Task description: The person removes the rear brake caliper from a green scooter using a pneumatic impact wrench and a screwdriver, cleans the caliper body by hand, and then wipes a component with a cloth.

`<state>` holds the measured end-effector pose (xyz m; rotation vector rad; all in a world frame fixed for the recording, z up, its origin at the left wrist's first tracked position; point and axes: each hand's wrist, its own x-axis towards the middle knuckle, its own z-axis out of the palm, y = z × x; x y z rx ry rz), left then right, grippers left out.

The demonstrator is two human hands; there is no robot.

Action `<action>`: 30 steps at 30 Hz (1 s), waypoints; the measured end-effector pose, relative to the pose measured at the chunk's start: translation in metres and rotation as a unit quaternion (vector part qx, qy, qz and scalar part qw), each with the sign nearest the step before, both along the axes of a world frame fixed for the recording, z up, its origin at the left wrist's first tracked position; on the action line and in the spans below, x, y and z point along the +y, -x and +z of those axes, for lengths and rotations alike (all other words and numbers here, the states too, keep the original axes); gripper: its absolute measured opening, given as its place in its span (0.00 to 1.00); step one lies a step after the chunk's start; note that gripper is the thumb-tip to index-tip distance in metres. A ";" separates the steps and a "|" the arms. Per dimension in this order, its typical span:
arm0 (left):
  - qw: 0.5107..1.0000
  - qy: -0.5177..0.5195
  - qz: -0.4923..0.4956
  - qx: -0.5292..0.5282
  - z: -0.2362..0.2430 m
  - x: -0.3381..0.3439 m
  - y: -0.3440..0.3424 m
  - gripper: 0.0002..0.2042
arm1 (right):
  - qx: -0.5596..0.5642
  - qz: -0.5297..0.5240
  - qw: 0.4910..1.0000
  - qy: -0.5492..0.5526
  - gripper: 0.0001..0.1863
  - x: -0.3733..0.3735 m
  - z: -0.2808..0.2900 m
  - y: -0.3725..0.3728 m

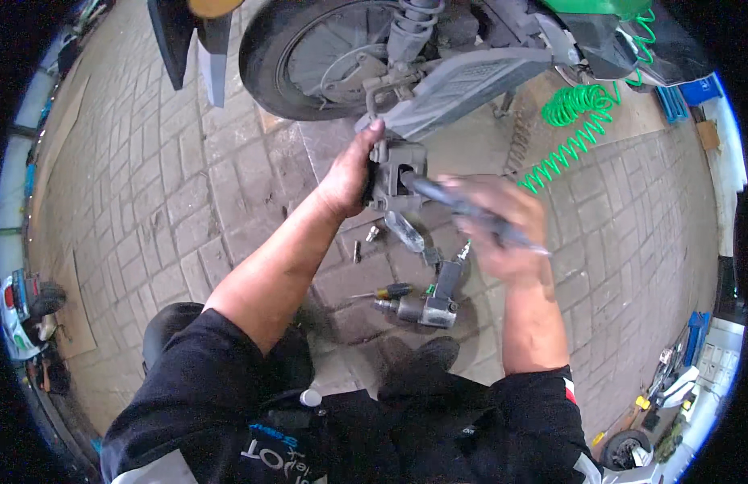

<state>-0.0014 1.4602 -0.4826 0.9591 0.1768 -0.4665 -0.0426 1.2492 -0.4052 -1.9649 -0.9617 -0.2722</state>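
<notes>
My left hand (350,173) is closed around a grey metal brake caliper (408,155), with its thumb up by a hose at the top. My right hand (507,218), blurred by motion, grips a long dark tool (446,197). The tool's far end is at the dark opening in the caliper; its exact type cannot be made out. Below the caliper lie an oblong grey object (404,231), two small metal pieces (372,235), a screwdriver (394,290) with a yellow and black handle, and an impact wrench (430,312) connected by a metal fitting.
A motorcycle's wheel (269,64) and fork stand just beyond my hands, above a paved floor (188,169). A coiled green air hose (575,105) runs toward my right. Another small vehicle (23,319) is at the far left; tools and a loose wheel (628,448) lie at lower right.
</notes>
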 end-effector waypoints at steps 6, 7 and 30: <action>0.998 0.037 -0.002 0.044 0.016 -0.003 -0.004 0.30 | -0.039 0.004 0.999 -0.006 0.18 0.003 0.001 0.000; 0.999 -0.007 0.029 0.034 0.013 -0.004 0.001 0.30 | -0.031 0.011 0.999 -0.005 0.17 0.003 -0.004 0.003; 0.996 0.054 -0.065 -0.041 -0.014 0.010 0.006 0.35 | -0.048 -0.005 0.994 0.097 0.25 0.009 -0.008 0.013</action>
